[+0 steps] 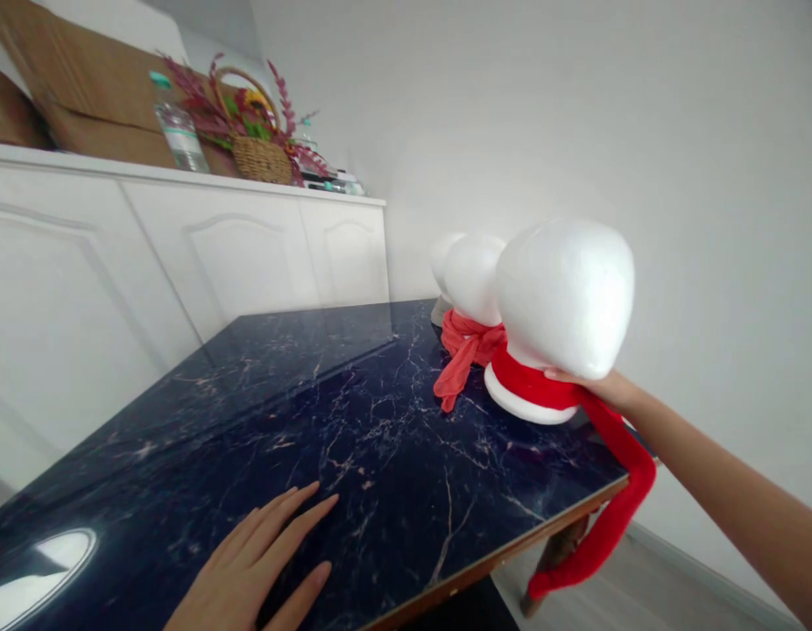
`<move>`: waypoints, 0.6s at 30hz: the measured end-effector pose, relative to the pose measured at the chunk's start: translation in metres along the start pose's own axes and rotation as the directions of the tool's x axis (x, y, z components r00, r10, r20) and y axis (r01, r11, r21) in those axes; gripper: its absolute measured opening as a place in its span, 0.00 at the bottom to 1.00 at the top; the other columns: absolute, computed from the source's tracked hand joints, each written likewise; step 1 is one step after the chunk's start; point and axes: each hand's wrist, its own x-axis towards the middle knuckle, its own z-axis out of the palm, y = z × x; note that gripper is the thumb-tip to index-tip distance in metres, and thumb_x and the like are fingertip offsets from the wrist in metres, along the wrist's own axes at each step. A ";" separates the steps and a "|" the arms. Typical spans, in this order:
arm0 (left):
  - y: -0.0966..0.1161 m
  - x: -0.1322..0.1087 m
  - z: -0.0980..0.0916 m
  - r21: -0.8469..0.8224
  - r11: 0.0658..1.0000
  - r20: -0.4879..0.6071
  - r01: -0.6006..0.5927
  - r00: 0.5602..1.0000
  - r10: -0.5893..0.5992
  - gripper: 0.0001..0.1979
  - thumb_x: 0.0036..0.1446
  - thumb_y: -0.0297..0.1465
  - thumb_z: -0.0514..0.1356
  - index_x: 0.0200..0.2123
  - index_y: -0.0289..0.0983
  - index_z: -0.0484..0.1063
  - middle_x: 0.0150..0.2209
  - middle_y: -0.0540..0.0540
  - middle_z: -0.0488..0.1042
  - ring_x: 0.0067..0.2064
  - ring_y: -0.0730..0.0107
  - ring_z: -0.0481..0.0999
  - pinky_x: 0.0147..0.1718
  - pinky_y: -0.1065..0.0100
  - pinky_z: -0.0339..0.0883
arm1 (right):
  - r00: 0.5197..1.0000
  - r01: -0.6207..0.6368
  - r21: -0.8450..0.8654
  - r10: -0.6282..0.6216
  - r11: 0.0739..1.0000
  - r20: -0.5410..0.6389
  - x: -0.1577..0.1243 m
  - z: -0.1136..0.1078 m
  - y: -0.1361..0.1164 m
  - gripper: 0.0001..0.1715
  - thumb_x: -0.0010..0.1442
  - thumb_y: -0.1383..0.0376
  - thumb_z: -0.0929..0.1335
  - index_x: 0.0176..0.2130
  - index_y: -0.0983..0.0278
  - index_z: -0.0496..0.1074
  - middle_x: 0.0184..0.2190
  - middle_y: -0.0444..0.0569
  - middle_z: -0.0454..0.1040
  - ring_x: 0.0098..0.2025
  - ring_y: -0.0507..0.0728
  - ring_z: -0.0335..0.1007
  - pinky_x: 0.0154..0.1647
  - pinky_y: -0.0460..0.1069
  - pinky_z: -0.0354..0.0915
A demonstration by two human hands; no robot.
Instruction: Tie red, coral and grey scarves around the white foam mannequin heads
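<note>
In the head view, my right hand (597, 387) is at the neck of the nearest white foam mannequin head (563, 289). Its fingers close over the upper edge of a red scarf (533, 381) that goes around the neck; part of the hand is hidden under the head. One long end of the scarf drops past the table edge. My left hand (248, 561) is open, palm down and fingers apart, over the dark marbled table (300, 421), holding nothing. Behind the nearest head stands another mannequin head (475, 272) with a coral scarf (468, 346) knotted around its neck.
A third white head (443, 258) is partly hidden at the back. White cabinets (248, 245) line the left side, bearing a cardboard box (109, 88), a water bottle (180, 131) and a flower basket (261, 158). A shiny round-edged object (44, 578) lies at lower left.
</note>
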 end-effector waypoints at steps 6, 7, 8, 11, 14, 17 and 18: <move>0.007 0.005 -0.006 0.040 0.999 -0.046 -0.031 0.998 0.033 0.29 0.64 0.44 0.54 0.67 0.56 0.56 0.67 0.51 0.62 0.64 0.54 0.68 0.56 0.47 0.69 | 0.998 0.065 -0.076 -0.065 0.995 0.004 -0.001 0.014 0.007 0.50 0.55 0.63 0.76 0.69 0.64 0.55 0.69 0.55 0.55 0.70 0.62 0.51 0.68 0.54 0.50; 0.010 0.007 -0.010 0.043 0.998 -0.050 -0.038 0.998 0.041 0.28 0.64 0.44 0.55 0.67 0.56 0.56 0.66 0.51 0.63 0.63 0.54 0.69 0.55 0.46 0.70 | 0.997 0.071 -0.071 -0.070 0.995 0.020 0.001 0.013 0.007 0.48 0.55 0.63 0.75 0.69 0.64 0.56 0.68 0.55 0.56 0.69 0.62 0.52 0.68 0.54 0.50; 0.012 0.009 -0.013 0.046 0.998 -0.052 -0.045 0.998 0.047 0.28 0.64 0.44 0.55 0.67 0.55 0.57 0.66 0.51 0.64 0.62 0.54 0.70 0.54 0.46 0.70 | 0.997 0.074 -0.065 -0.071 0.995 0.042 0.002 0.011 0.006 0.47 0.55 0.63 0.75 0.68 0.63 0.58 0.68 0.54 0.58 0.69 0.62 0.53 0.68 0.54 0.51; 0.018 0.012 -0.020 0.043 0.998 -0.063 -0.048 0.997 0.051 0.27 0.64 0.44 0.55 0.65 0.55 0.59 0.64 0.51 0.67 0.60 0.54 0.72 0.53 0.47 0.72 | 0.993 0.041 -0.045 -0.035 0.998 0.117 -0.005 -0.001 0.002 0.44 0.56 0.61 0.75 0.66 0.64 0.61 0.65 0.56 0.63 0.66 0.63 0.59 0.66 0.56 0.56; 0.020 0.012 -0.022 0.028 0.999 -0.069 -0.037 0.997 0.038 0.25 0.64 0.43 0.55 0.64 0.54 0.62 0.63 0.51 0.68 0.60 0.54 0.73 0.54 0.46 0.71 | 0.999 0.022 -0.003 -0.021 1.000 0.036 -0.040 -0.014 -0.005 0.46 0.54 0.60 0.76 0.67 0.61 0.61 0.66 0.58 0.62 0.67 0.64 0.57 0.67 0.56 0.55; 0.020 0.013 -0.023 0.016 0.999 -0.088 -0.033 0.995 0.034 0.25 0.64 0.42 0.54 0.64 0.52 0.63 0.62 0.50 0.69 0.60 0.53 0.73 0.55 0.45 0.71 | 0.936 0.090 0.134 -0.038 0.987 -0.349 -0.098 -0.004 -0.012 0.49 0.50 0.62 0.79 0.66 0.51 0.61 0.66 0.52 0.62 0.67 0.63 0.57 0.67 0.53 0.56; 0.021 0.013 -0.024 0.016 0.999 -0.090 -0.034 0.995 0.035 0.25 0.64 0.42 0.54 0.64 0.52 0.63 0.62 0.50 0.69 0.60 0.53 0.73 0.55 0.45 0.70 | 0.894 0.144 0.188 -0.046 0.972 -0.446 -0.116 0.005 -0.014 0.45 0.52 0.62 0.77 0.65 0.50 0.63 0.64 0.52 0.65 0.66 0.63 0.61 0.66 0.54 0.59</move>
